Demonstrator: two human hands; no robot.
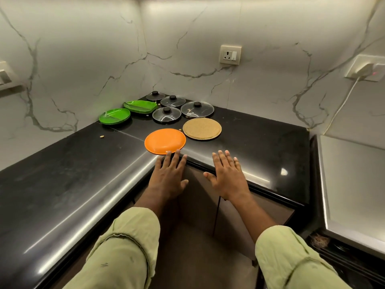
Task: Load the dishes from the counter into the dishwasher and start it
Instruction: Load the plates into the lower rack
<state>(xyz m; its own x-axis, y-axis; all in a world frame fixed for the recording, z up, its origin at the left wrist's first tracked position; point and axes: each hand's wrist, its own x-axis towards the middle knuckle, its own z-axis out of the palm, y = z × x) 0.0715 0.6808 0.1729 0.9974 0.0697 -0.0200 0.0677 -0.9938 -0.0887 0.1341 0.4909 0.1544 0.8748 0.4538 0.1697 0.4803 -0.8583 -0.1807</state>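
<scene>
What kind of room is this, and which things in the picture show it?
Most likely a home kitchen: a black counter runs round a corner, glass pot lids and green plates lie on it, and a wall socket sits above.

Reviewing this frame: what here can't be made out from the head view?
- Head view: whether the left hand touches the orange plate; its fingertips cover the rim.
- Number of plates in the green stack: too small.
- Dark object at lower right: cut off by frame edge.
- Speck on counter: too small.
</scene>
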